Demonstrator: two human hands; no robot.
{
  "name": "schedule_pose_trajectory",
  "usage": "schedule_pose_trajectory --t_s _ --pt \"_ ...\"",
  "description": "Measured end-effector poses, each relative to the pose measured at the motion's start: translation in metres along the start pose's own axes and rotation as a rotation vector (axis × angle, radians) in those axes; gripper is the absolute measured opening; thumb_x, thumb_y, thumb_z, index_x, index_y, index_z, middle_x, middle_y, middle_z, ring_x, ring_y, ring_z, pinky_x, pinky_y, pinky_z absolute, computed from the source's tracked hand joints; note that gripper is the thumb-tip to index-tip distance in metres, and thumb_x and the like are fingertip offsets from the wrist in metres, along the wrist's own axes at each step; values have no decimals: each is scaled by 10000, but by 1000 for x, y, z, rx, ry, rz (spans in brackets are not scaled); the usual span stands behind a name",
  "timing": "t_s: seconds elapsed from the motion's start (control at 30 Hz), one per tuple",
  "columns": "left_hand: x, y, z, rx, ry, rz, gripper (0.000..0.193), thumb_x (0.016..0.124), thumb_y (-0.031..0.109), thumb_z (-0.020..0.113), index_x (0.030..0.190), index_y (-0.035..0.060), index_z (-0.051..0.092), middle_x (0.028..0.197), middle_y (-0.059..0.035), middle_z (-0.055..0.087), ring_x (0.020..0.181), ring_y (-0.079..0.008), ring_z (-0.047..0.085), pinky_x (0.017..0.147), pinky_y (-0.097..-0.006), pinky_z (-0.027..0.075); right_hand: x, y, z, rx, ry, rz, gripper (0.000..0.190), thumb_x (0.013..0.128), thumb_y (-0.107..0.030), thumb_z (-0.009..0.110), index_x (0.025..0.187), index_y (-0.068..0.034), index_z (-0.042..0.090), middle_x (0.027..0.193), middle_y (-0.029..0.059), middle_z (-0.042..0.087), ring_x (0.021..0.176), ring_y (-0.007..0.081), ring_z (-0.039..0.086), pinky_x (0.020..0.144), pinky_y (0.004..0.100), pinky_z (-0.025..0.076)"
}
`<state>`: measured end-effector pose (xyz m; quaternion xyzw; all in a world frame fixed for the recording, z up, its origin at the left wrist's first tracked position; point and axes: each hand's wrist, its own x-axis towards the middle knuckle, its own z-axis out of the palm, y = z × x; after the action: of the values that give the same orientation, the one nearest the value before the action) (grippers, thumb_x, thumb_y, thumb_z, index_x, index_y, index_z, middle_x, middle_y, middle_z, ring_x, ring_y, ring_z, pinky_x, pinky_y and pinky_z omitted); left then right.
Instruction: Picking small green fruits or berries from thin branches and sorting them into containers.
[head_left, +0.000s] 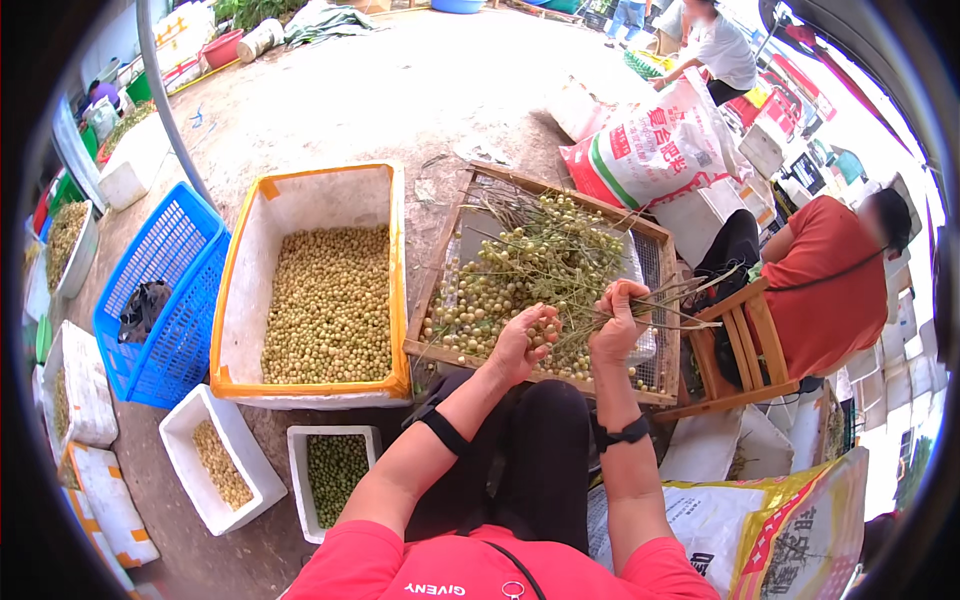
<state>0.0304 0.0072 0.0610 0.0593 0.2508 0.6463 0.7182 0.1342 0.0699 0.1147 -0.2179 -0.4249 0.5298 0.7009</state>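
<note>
My right hand (619, 322) grips a bundle of thin dry stems (675, 300), whose fruiting end lies to the left over a wood-framed wire-mesh tray (671, 322). Beside it, my left hand (525, 341) has its fingers curled around a few small round fruits (541, 331). Under both hands the tray holds loose yellow-green fruits (480, 300), and a heap of fruit clusters on twigs (555, 247) covers its middle and far part. Left of the tray stands a large white foam box (247, 225), its rim taped orange, with many loose fruits (330, 307) inside.
Small foam boxes of yellowish fruit (221, 465) and dark green fruit (334, 476) sit at front left. A blue plastic basket (161, 300) holds a black bag. Printed woven sacks (652, 150) stand beyond the tray. A seated person in red (825, 285) is close at right.
</note>
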Motion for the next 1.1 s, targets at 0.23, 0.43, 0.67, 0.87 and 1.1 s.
schedule_pose_trajectory --t_s 0.23,0.43,0.67,0.87,1.1 --pt "2 -4 9 155 -31 6 194 834 262 490 917 88 506 731 -26 529 513 -57 470 320 -134 274 -11 9 0 -203 -176 -135 77 793 -66 546 789 -41 473 670 28 475 550 73 394 467 174 304" --pt "7 -5 -6 -228 -206 77 107 825 170 506 883 80 504 733 -36 503 542 -68 438 310 -133 250 -6 5 2 -30 34 9 72 789 -56 547 781 -39 477 673 34 478 531 76 388 452 182 299" --pt "-12 8 9 212 -136 45 164 805 212 542 931 111 509 789 -5 556 621 -41 484 418 -122 350 -9 -6 4 75 54 92 67 788 -64 548 776 -43 486 658 27 471 525 83 384 444 194 285" --pt "-25 4 23 367 -51 72 172 803 228 554 920 114 501 777 20 554 679 -35 512 490 -140 390 -22 -21 11 -21 -51 58 63 793 -73 545 774 -41 494 672 26 482 549 82 392 466 196 299" --pt "-47 18 13 39 -193 159 159 834 120 493 984 66 493 794 -45 546 571 -56 454 377 -136 302 -26 -32 16 135 75 112 70 816 -112 520 794 -49 499 688 18 470 552 80 363 495 188 306"
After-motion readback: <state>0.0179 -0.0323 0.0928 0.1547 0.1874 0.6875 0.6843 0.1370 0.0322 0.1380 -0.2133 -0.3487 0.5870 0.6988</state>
